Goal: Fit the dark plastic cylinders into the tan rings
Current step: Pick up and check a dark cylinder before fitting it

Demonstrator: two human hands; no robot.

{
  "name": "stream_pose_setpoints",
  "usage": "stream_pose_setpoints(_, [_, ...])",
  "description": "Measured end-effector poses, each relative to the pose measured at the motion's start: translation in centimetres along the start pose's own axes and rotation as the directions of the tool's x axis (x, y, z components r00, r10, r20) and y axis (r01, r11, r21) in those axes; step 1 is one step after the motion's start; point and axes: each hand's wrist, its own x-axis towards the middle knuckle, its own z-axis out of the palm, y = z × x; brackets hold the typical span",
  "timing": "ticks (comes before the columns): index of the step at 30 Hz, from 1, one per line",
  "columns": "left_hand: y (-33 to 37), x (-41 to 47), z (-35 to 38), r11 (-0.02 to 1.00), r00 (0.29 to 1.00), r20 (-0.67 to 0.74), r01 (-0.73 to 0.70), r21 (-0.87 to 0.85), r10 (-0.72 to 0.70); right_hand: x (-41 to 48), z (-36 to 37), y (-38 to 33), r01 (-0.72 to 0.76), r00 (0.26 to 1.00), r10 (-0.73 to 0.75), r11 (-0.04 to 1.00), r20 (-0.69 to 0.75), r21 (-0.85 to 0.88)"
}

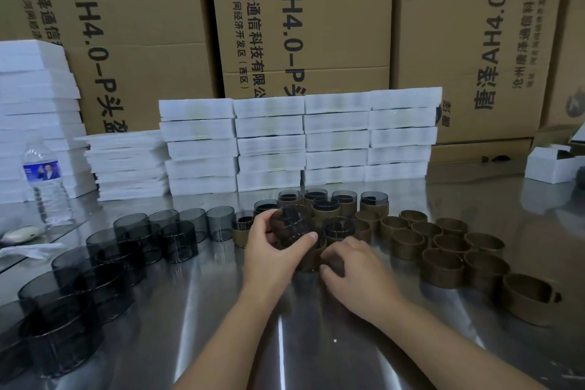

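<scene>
My left hand grips a dark see-through cylinder from above, tilted over a tan ring on the steel table. My right hand curls around that ring from the right side. Several loose dark cylinders stand in rows to the left. Several bare tan rings lie to the right. Behind my hands stand several finished pieces, each a dark cylinder seated in a tan ring.
The shiny steel table holds stacks of white boxes along the back, with tall cardboard cartons behind them. A water bottle stands at the far left. A small white box sits at the right.
</scene>
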Motion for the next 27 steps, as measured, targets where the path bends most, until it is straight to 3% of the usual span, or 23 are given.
stream_pose_setpoints(2, [0.3, -0.4, 0.4, 1.000, 0.999, 0.037, 0.004, -0.023, -0.003, 0.2, 0.1, 0.3, -0.087, 0.994, 0.089, 0.995, -0.065, 0.045])
stream_pose_setpoints(5, [0.3, -0.7, 1.0, 0.999, 0.995, 0.100, 0.031, -0.040, -0.027, 0.8, 0.1, 1.5, -0.204, 0.968, 0.235, 0.942, -0.087, 0.267])
stream_pose_setpoints(9, [0.0, -1.3, 1.2, 0.998, 0.968, 0.243, 0.066, 0.005, -0.066, 1.5, -0.3, 2.8, -0.285, 0.957, 0.276, 0.820, 0.094, 0.496])
stream_pose_setpoints(16, [-0.7, -1.1, 1.2, 0.994, 0.954, 0.284, 0.076, 0.083, -0.097, 2.0, 0.5, 4.2, -0.344, 0.936, 0.202, 0.701, 0.289, 0.625])
stream_pose_setpoints(21, [-0.9, -1.1, 1.2, 0.984, 0.960, 0.263, 0.056, 0.167, -0.099, 1.8, 1.4, 4.0, -0.236, 0.941, 0.051, 0.807, 0.333, 0.541])
stream_pose_setpoints(23, [-1.1, -0.9, 1.1, 0.980, 0.968, 0.225, 0.068, 0.188, -0.111, 1.8, 1.7, 4.2, -0.208, 0.949, 0.059, 0.854, 0.309, 0.477])
stream_pose_setpoints(27, [-1.6, -0.5, 0.9, 0.972, 0.978, 0.180, 0.060, 0.229, -0.103, 1.8, 1.6, 4.2, -0.223, 0.965, 0.122, 0.846, 0.231, 0.484])
